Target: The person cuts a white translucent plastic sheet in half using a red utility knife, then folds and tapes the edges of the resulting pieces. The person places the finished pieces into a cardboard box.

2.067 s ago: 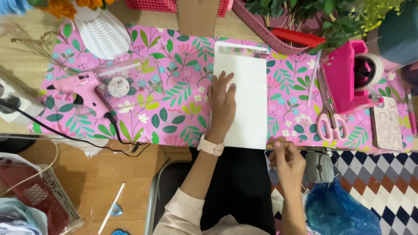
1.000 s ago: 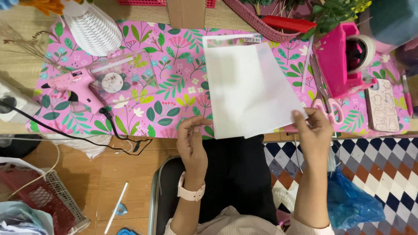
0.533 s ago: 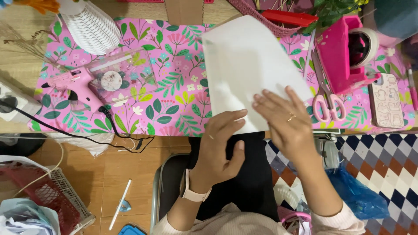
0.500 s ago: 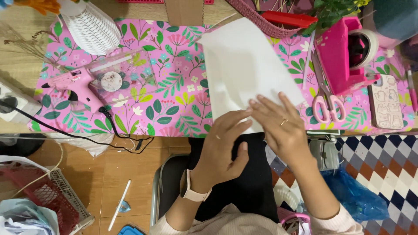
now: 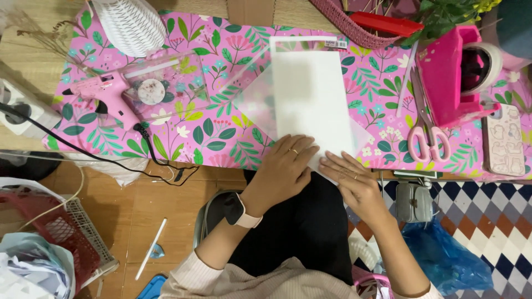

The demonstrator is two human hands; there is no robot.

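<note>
White paper sheet (image 5: 307, 91) lies flat on the pink floral table (image 5: 216, 127), its near edge at the table's front edge, directly under both hands. A translucent sheet (image 5: 252, 102) overlaps it, sticking out as a slanted corner to the left of the left hand and as a small corner just beyond the right hand. Whether the two are one folded piece or two separate layers cannot be told.

Progress, as judged: the sheet is laid down and lined up roughly square to the table edge; the near edge is being pressed or creased. No cut, glue or tape mark visible on it.

Left hand (image 5: 285, 166): palm down, fingers spread and flat, fingertips resting on the sheet's near edge; grasping nothing, pressing only. A watch (image 5: 237, 209) sits on its wrist, forearm bent in from the lower left.

Right hand (image 5: 350, 176): palm down, fingers extended toward the left hand, nearly touching it, flat on the near right corner of the sheet; also pressing, not clenched.

Beyond the right hand, further right: pink scissors (image 5: 428, 135), a pink tape dispenser (image 5: 451, 77). Well left of the left hand: a pink glue gun (image 5: 105, 94) with its black cord (image 5: 83, 152).
</note>
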